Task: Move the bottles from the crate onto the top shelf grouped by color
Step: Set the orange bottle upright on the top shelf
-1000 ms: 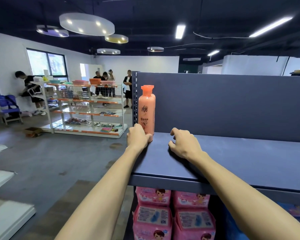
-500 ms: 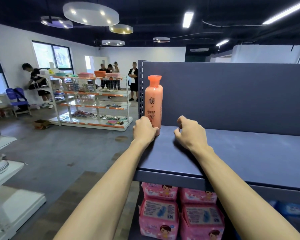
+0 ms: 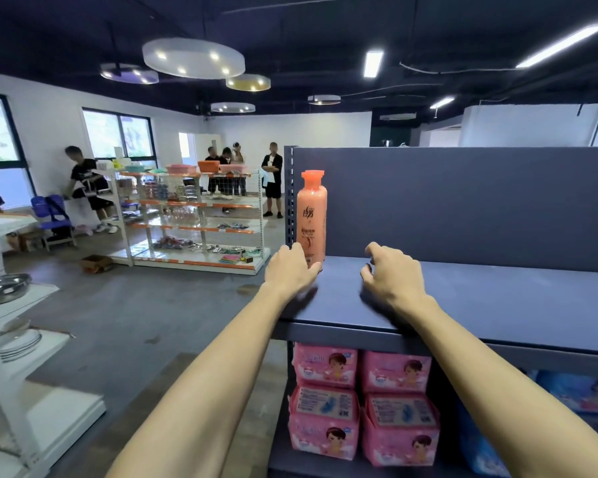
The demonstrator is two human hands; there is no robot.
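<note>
An orange bottle (image 3: 311, 219) with an orange cap stands upright at the far left end of the dark blue top shelf (image 3: 497, 298), against the back panel. My left hand (image 3: 290, 270) wraps the bottle's base, thumb in front and fingers on its left side. About a hand's width to the right of the bottle, my right hand (image 3: 392, 276) hovers just over the shelf with its fingers curled and apart, holding nothing. No crate or other bottle is in view.
Pink packs (image 3: 359, 405) fill the shelf below, with blue packs (image 3: 573, 395) to their right. A white rack with metal bowls and plates (image 3: 11, 326) stands at left. Across the floor is a white-and-orange display shelf (image 3: 194, 219), with several people behind it.
My left hand has stayed at the bottle's base. My right hand's fingers have lifted and spread a little off the shelf. My head has tilted, shifting the view.
</note>
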